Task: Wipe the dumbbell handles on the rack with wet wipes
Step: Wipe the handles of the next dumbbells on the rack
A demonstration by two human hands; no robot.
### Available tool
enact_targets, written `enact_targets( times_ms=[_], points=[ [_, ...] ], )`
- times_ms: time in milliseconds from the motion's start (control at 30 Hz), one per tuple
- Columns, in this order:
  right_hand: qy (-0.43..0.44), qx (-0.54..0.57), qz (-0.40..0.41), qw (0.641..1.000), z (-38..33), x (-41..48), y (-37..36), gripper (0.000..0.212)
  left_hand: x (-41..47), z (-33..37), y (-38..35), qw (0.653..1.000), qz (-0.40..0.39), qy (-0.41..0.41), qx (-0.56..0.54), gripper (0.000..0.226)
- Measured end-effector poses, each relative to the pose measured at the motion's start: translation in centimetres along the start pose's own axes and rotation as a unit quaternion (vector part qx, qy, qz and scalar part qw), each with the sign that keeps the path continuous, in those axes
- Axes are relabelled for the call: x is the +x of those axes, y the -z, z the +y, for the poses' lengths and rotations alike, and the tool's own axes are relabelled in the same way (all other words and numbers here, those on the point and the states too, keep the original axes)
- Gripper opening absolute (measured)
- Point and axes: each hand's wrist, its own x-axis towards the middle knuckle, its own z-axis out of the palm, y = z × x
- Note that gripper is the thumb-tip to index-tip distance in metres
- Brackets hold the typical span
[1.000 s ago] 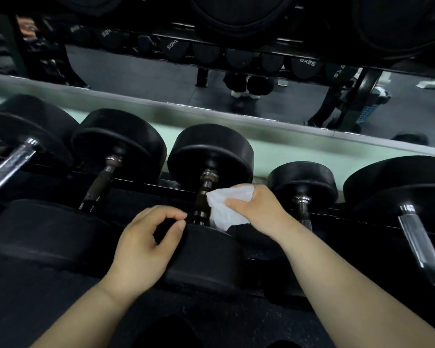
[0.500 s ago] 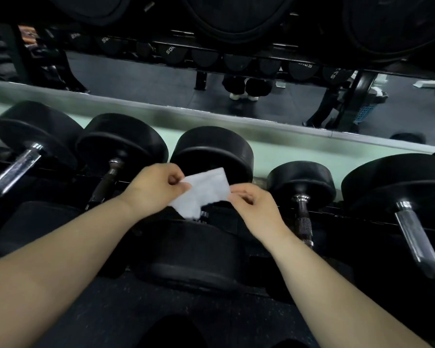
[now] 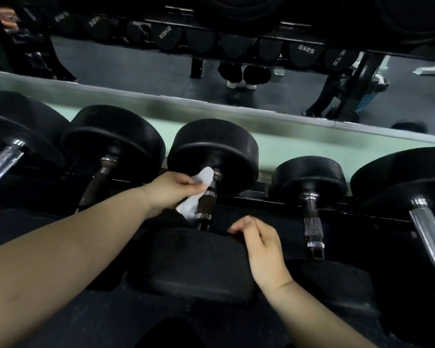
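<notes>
**Desk:** Report the hands and the wipe.

**Operator:** I see the left hand (image 3: pixel 171 189) gripping a crumpled white wet wipe (image 3: pixel 194 199). It holds the wipe against the left side of the middle dumbbell's handle (image 3: pixel 206 204), up by the far head. The right hand (image 3: pixel 264 247) holds nothing. Its fingers are relaxed and lie on that dumbbell's near head (image 3: pixel 199 262).

**Desk:** Materials?

**Operator:** The heads are matte black rubber, round and thick. This handle is dark with bright metal collars. The dumbbell to the right (image 3: pixel 312 227) has a knurled steel grip. Those at the far left and far right edges show smooth chrome bars.

**Desk:** Surroundings?

**Operator:** The dumbbells lie in a row on a black rack (image 3: pixel 362 212), handles running near to far. Behind it a pale green band of wall (image 3: pixel 299 144) runs under a mirror (image 3: pixel 136 64). The mirror reflects dark flooring and a blue basket (image 3: pixel 364 101).

**Desk:** Any writing?

**Operator:** One reflected head reads 50KG (image 3: pixel 165 33), reversed. I cannot read the rest.
</notes>
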Motion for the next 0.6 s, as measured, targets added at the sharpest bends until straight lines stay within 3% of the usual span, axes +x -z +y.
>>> enact_targets(
  times_ms=[133, 233, 467, 600],
  points=[
    [0.021, 0.017, 0.005, 1.0, 0.5, 0.1, 0.0, 0.034, 1.2, -1.0, -1.0, 0.997, 0.048, -0.022, -0.05, 0.003],
    [0.028, 0.014, 0.003, 1.0, 0.6, 0.2, 0.0, 0.032, 1.5, -1.5, -0.9, 0.997, 0.035, -0.043, -0.045, 0.011],
    [0.033, -0.001, -0.001, 0.999, 0.7, 0.1, 0.0, 0.031, -0.1, -1.9, -0.1, 0.992, -0.042, -0.041, 0.114, 0.029],
    [0.036, 0.003, 0.006, 0.999, 0.7, 0.1, 0.0, 0.031, 0.9, -0.7, -0.5, 0.993, 0.028, -0.09, 0.075, 0.035]
  ],
)
